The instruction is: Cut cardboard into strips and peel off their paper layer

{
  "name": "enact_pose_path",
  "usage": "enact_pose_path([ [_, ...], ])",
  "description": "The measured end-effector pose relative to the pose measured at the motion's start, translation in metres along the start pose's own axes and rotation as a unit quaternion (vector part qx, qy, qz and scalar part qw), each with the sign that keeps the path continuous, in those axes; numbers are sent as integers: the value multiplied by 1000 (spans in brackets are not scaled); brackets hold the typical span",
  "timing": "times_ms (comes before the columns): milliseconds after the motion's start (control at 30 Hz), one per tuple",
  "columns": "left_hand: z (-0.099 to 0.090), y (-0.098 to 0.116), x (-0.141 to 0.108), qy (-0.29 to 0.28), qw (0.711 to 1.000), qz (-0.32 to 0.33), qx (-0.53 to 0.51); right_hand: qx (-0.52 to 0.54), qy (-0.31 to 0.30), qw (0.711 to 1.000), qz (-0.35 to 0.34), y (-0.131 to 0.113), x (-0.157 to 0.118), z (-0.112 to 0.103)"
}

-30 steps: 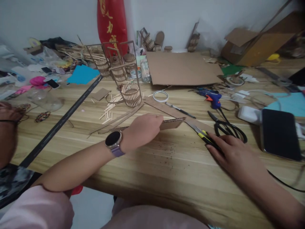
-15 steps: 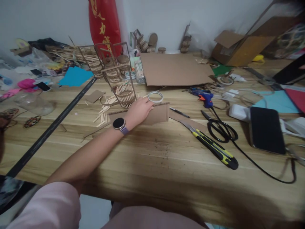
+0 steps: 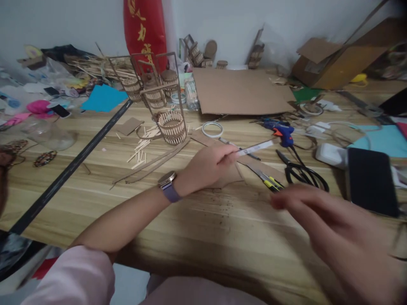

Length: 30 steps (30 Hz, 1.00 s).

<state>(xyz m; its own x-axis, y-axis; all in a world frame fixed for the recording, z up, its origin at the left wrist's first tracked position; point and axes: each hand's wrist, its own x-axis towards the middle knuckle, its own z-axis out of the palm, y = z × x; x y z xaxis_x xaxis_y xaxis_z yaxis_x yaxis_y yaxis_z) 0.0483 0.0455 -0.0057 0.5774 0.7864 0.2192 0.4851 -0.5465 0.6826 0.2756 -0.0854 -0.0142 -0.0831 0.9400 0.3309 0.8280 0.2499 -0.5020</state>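
My left hand (image 3: 210,165), with a watch (image 3: 168,180) on its wrist, pinches a narrow whitish strip (image 3: 256,148) that looks like a short ruler. Under this hand lies a piece of brown cardboard (image 3: 233,173), partly covered. My right hand (image 3: 327,233) is blurred by motion, its fingertips close to the yellow and black utility knife (image 3: 271,183). Most of the knife's handle is hidden behind it, and whether the fingers touch it does not show. A ring of white tape (image 3: 212,129) lies just beyond my left hand.
Several small stick baskets with tall handles (image 3: 171,127) stand at the back left, beside loose sticks (image 3: 141,146). A large cardboard sheet (image 3: 241,91) lies behind. On the right are black scissors (image 3: 302,173), a blue glue gun (image 3: 284,134) and a phone (image 3: 372,180).
My left hand has come nearer and to the right, and now grips the whitish strip. My right hand has entered from the right. The cardboard piece lies lower and turned.
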Motion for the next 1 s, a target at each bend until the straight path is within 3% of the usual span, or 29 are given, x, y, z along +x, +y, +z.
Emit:
enact_pose_path([
  [100,6,27,-13,-111,977,-91,-158,234,-6,966,106,10,38,31],
  [200,19,33,-26,-202,900,-203,-328,374,-20,912,168,19,47,52],
  [300,30,26,-35,-219,823,-267,-451,384,-61,905,173,17,43,52],
  [433,37,16,-45,-210,781,-291,-511,366,-140,907,154,7,45,46],
  [500,39,12,-51,-209,760,-288,-543,381,-113,903,163,9,49,46],
  [567,40,8,-58,-205,750,-275,-566,393,-60,901,174,17,55,47],
  [700,38,1,-70,-217,767,-263,-544,428,8,884,190,37,64,46],
  [833,35,1,-71,-269,737,-289,-548,458,32,868,191,38,65,50],
  [900,35,4,-68,-234,734,-296,-564,436,43,880,185,31,59,56],
  [1000,35,8,-63,-133,751,-289,-579,373,31,915,148,14,40,63],
])
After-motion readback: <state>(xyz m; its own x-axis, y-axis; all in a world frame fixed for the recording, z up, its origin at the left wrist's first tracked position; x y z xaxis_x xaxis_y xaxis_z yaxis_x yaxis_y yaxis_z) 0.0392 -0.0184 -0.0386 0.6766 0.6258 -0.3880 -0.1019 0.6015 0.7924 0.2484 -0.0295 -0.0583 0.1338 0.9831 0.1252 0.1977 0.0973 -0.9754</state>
